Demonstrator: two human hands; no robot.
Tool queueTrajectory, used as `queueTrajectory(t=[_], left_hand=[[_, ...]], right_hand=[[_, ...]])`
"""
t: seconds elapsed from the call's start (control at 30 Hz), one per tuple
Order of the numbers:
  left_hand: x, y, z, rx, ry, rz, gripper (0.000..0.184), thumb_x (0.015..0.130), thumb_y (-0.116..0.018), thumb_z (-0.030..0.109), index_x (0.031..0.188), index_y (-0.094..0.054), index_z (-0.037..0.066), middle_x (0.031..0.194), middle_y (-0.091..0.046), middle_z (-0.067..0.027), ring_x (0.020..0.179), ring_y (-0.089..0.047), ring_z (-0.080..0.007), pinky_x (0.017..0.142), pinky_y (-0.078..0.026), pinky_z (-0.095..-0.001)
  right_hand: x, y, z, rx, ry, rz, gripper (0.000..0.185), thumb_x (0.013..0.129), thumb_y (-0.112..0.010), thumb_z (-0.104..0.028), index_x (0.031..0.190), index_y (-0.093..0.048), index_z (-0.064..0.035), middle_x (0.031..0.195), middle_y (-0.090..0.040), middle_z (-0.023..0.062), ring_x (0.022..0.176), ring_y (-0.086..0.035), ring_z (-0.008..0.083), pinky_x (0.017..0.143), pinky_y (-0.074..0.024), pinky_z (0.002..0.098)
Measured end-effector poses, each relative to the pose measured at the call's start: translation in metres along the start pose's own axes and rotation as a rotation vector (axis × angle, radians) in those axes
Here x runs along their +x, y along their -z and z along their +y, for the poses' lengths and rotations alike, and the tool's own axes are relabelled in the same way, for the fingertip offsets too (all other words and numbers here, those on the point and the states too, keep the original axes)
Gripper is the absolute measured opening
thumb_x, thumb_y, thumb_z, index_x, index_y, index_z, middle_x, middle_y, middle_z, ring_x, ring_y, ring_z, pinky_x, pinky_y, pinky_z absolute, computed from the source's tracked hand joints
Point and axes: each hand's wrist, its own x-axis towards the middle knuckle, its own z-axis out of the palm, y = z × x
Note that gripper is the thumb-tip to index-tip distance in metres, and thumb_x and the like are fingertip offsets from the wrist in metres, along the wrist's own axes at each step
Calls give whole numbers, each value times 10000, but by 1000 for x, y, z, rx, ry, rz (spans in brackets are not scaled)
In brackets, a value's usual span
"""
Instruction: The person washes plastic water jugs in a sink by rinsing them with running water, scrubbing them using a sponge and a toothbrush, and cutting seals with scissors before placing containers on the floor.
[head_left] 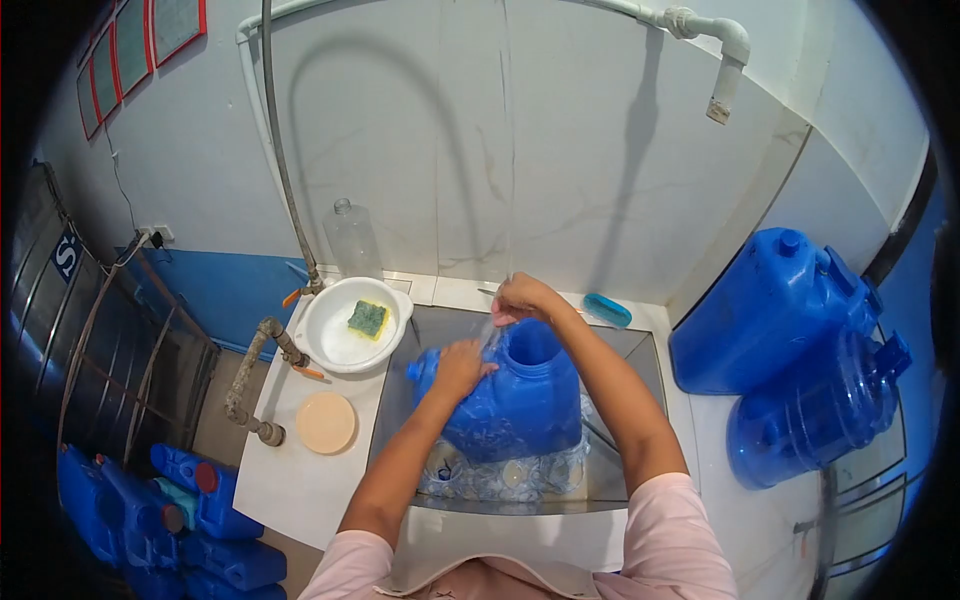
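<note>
A blue plastic jug (520,405) with a wide round opening is in the sink (640,380), above or in rippled water. My left hand (462,370) rests on the jug's left side, beside a blue cap or spout, its fingers partly spread. Behind the opening, my right hand (520,298) is closed near the jug's rim; a thin clear streak, like water or a hose, runs down to it. What the fingers hold is too small to tell.
Left of the sink are a white basin (318,345) with a sponge (369,319), a peach lid (326,422) and pipes. A clear bottle (353,240) and blue brush (607,310) sit behind. Large blue containers (750,315) stand right; several jugs (215,510) lie lower left.
</note>
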Motion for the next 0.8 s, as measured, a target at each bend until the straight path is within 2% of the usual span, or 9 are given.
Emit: queueTrajectory(t=[0.17, 0.27, 0.33, 0.4, 0.53, 0.6, 0.63, 0.7, 0.8], left_hand=[[33, -25, 4, -84, -260, 303, 474, 720, -688, 349, 1080, -546, 76, 1015, -587, -185, 943, -556, -349, 787, -442, -430], [33, -14, 3, -169, -269, 245, 447, 736, -667, 397, 1024, -567, 69, 929, -609, -190, 878, -578, -359, 757, -454, -443], [25, 21, 20, 49, -64, -315, 472, 750, -639, 450, 989, -576, 48, 835, -621, -201, 809, -590, -382, 722, -463, -462], [4, 10, 5, -64, -131, -248, 530, 752, -619, 497, 993, -553, 29, 775, -613, -224, 767, -587, -410, 695, -459, -488], [-59, 11, -5, -173, 39, -229, 413, 764, -608, 334, 990, -495, 7, 801, -600, -256, 776, -571, -434, 684, -440, -510], [-88, 13, -10, -151, 56, -215, 362, 753, -590, 278, 989, -490, 22, 813, -603, -249, 775, -573, -429, 680, -444, -504], [-101, 10, -14, -123, 89, -237, 357, 749, -597, 281, 986, -498, 34, 825, -608, -234, 775, -578, -417, 681, -450, -497], [-117, 7, -14, -90, 119, -248, 351, 745, -603, 284, 983, -506, 46, 837, -612, -219, 775, -583, -405, 682, -456, -490], [-133, 8, -6, -58, 98, -159, 318, 731, -621, 287, 940, -519, 69, 847, -620, -179, 772, -596, -370, 670, -471, -472]], right_hand=[[1, 2, -2, -32, 83, -46, 124, 714, -485, 41, 693, -603, 69, 626, -593, 144, 513, -609, 210, 452, -495, 285], [5, 3, 0, -35, 129, -30, 140, 716, -482, 41, 709, -614, 88, 609, -590, 160, 465, -585, 220, 410, -467, 303], [8, 6, 0, -28, 151, 9, 141, 715, -488, 26, 710, -617, 84, 600, -589, 156, 446, -569, 212, 399, -453, 300], [12, 12, 3, -120, 175, -30, 169, 739, -449, -16, 711, -608, 32, 638, -592, 115, 521, -598, 173, 462, -481, 250], [40, 19, 36, -39, 141, -19, 153, 725, -464, -6, 720, -608, 45, 619, -592, 130, 529, -614, 193, 469, -496, 290], [80, 30, 69, -690, 264, 149, 132, 722, -512, -8, 770, -619, 52, 744, -612, 218, 606, -629, 316, 617, -532, 388], [93, 31, 86, -684, 272, 154, 132, 722, -512, -8, 770, -619, 52, 744, -612, 218, 606, -629, 316, 617, -532, 388], [107, 32, 114, -1015, 406, 489, 157, 734, -542, -28, 850, -626, 36, 990, -563, 245, 802, -624, 353, 734, -516, 419], [107, 31, 124, -1060, 335, 458, 155, 756, -541, -38, 873, -625, 18, 1113, -491, 229, 917, -598, 350, 750, -511, 423]])
